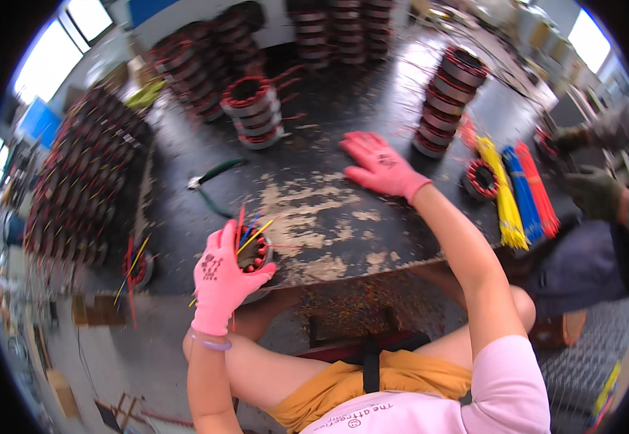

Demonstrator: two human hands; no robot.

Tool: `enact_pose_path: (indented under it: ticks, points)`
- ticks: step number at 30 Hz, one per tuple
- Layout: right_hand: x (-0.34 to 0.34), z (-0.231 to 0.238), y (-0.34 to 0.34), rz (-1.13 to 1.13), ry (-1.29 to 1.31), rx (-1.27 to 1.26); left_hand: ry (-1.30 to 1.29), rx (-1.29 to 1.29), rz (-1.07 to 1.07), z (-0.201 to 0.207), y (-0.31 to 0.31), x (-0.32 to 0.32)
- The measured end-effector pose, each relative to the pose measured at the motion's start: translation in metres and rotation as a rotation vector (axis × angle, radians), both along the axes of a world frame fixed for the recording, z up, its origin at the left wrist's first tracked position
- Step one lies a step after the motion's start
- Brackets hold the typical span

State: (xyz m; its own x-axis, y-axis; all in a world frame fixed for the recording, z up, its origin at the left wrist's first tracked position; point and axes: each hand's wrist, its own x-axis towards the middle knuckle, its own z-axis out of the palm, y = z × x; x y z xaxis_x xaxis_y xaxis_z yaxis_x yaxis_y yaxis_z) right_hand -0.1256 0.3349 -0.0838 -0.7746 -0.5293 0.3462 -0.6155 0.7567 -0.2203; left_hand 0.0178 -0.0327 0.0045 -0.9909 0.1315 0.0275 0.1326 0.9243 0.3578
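My left hand, in a pink glove, grips a motor stator at the table's near edge. Red windings ring its bore, and yellow, blue and red sleeved leads stick up from it. My right hand, gloved alike, is stretched out over the far middle of the table, its fingers extended and holding nothing. Just to its right stands a tall stack of stators. Green-handled cutters lie open beyond my left hand. A shorter stator stack stands behind them.
Stators are piled high at the left, with a single wired stator near them. To the right lie a lone stator and bundles of yellow, blue and red sleeves. A co-worker's gloved hands are at the far right.
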Motion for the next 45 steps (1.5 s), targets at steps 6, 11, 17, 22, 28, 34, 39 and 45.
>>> enact_pose_path:
  ticks: [6, 11, 17, 22, 28, 34, 39, 45]
  points:
    - [-0.009, 0.004, -0.013, -0.184, 0.038, -0.139, 0.213, 0.066, 0.109, 0.068, -0.11, 0.004]
    - [0.077, 0.019, -0.057, 0.049, -0.143, -0.128, 0.169, 0.022, 0.315, 0.07, -0.23, 0.005]
    - [0.093, 0.025, -0.058, 0.027, -0.139, -0.076, 0.085, 0.247, 0.312, 0.035, -0.25, -0.029]
    - [0.093, 0.025, -0.061, 0.03, -0.146, -0.077, 0.064, 0.174, 0.314, 0.015, -0.252, -0.027]
    - [0.094, 0.026, -0.064, 0.02, -0.143, -0.074, 0.082, 0.153, 0.328, 0.021, -0.247, -0.022]
    - [0.093, 0.023, -0.065, 0.026, -0.142, -0.095, 0.08, 0.267, 0.36, 0.018, -0.253, -0.02]
    - [0.094, 0.025, -0.064, 0.023, -0.144, -0.094, 0.064, 0.295, 0.328, 0.013, -0.254, -0.019]
    - [0.094, 0.026, -0.063, 0.019, -0.143, -0.096, 0.121, -0.053, 0.311, 0.01, -0.235, -0.014]
